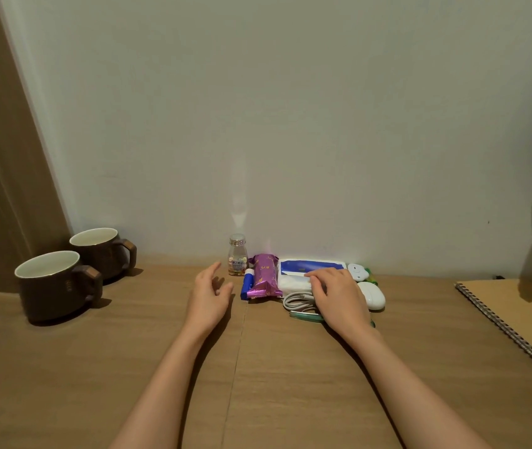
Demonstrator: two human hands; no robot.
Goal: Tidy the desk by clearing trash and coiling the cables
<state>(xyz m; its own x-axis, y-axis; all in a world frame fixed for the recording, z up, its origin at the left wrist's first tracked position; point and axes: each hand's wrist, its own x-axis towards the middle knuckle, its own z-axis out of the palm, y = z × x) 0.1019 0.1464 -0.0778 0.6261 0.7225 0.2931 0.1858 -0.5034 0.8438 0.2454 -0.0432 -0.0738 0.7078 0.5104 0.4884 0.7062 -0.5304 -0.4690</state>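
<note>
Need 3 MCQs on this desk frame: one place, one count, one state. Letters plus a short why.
1. Where does the small bottle stand?
A by the wall, behind the purple wrapper
B between the mugs
C on the notebook

2. How many mugs are there?
A one
B two
C three

3. What is the left hand doing?
A gripping a mug
B open, holding nothing
C pinching the cable

Answers:
A, it is at the wall edge.
B, two brown mugs sit at left.
B, its fingers are spread and empty.
</note>
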